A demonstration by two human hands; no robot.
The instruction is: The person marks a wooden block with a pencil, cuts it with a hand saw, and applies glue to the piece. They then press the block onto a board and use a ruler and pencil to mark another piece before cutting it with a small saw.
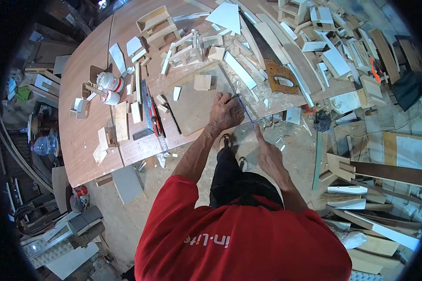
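Observation:
My left hand (226, 111) is closed and pressed down at the front edge of the worktable; whatever lies under its fingers is hidden. A thin blue blade (247, 110), like a hacksaw blade, runs from the table edge just right of that hand towards me. My right hand (270, 157) grips its near end, the index finger stretched along it. Behind my left hand, a small square wood block (202, 82) rests on a flat board (187, 100). To the left are a red-and-black tool (154, 114) and a dark metal straightedge (146, 100).
A handsaw with a wooden handle (281, 78) lies at the right of the worktable (86, 154). Two white glue bottles (110, 83) stand at left. Wood offcuts (335, 61) heap up at the back right, and more planks (380, 225) lie on the floor at right.

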